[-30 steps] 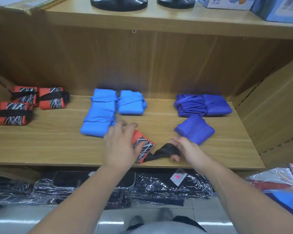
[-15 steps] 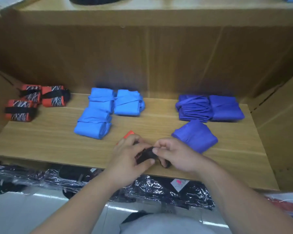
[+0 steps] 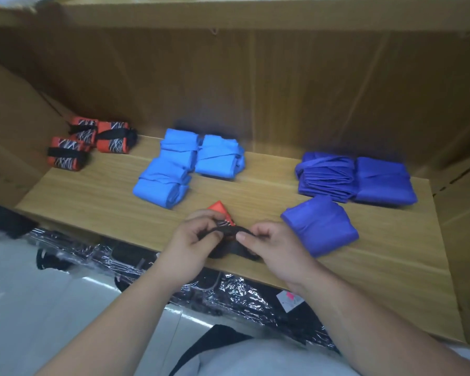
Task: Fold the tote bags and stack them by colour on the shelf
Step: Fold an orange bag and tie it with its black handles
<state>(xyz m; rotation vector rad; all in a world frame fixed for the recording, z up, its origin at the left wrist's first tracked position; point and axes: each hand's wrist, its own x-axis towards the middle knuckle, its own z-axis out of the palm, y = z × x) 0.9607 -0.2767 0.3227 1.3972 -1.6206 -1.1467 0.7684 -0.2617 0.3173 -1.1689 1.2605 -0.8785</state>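
A folded orange tote bag (image 3: 219,209) with a black-and-white pattern lies near the front edge of the wooden shelf (image 3: 101,196). Its black strap (image 3: 229,231) runs between my hands. My left hand (image 3: 198,240) pinches the strap's left end over the bag, and my right hand (image 3: 269,241) pinches the right end. Three folded orange bags (image 3: 92,142) sit at the back left. Light blue folded bags (image 3: 185,164) lie in the middle. Dark blue folded bags (image 3: 356,177) rest at the right, one of them (image 3: 320,226) lying apart in front.
Wooden side walls (image 3: 14,126) close in the shelf on both sides, and an upper shelf board (image 3: 255,12) runs overhead. Below the front edge, black bags in clear plastic wrap (image 3: 228,291) lie on a lower level.
My right hand brought the black strap in from the right to meet my left hand over the orange bag. Both hands now pinch it. The camera tilted down and nearer.
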